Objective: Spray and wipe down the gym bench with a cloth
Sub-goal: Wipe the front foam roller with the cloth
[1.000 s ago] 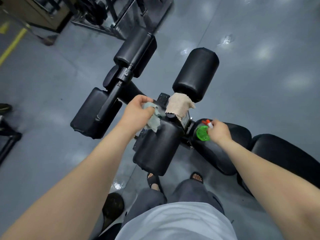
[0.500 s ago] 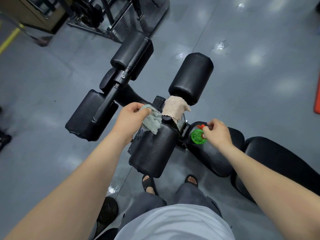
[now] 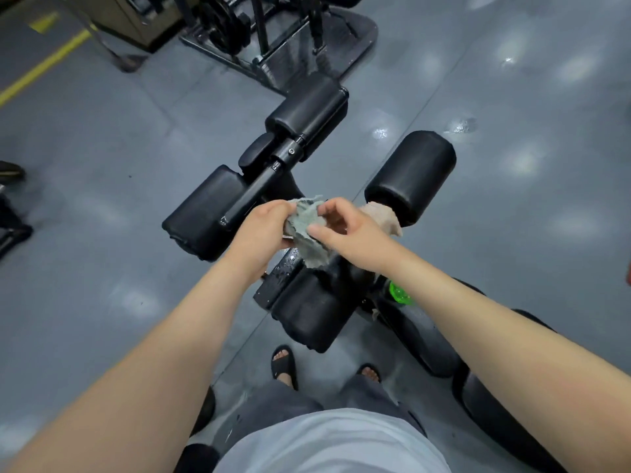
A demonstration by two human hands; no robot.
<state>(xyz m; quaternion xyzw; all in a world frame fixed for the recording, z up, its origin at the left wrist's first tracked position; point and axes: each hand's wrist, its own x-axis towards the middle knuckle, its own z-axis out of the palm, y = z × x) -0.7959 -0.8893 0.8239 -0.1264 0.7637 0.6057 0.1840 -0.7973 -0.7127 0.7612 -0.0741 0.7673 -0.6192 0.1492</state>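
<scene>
grey glossy gym floor (image 3: pixel 102 138) with a yellow painted line (image 3: pixel 44 75) fills the head view, and a black weight rack (image 3: pixel 273 35) stands at the far edge. above the black padded gym bench (image 3: pixel 307 312) both hands meet. the left hand (image 3: pixel 263 230) grips a ragged grey-green cloth (image 3: pixel 312 250) in curled fingers, and the right hand (image 3: pixel 351 233) pinches its other edge between thumb and fingertips. this looks like re-folding before a wipe. it would be best to gather the cloth into a flat wad with a fresh face outward, then press and stroke along each pad. the bench's vinyl is dark and matt, with droplets on the frame plate just below the cloth. a beige towel (image 3: pixel 386 216) drapes the crossbar beside the round black roller pad (image 3: pixel 413 172). a green plastic spray bottle (image 3: pixel 400 294) peeks from beneath the right forearm.
</scene>
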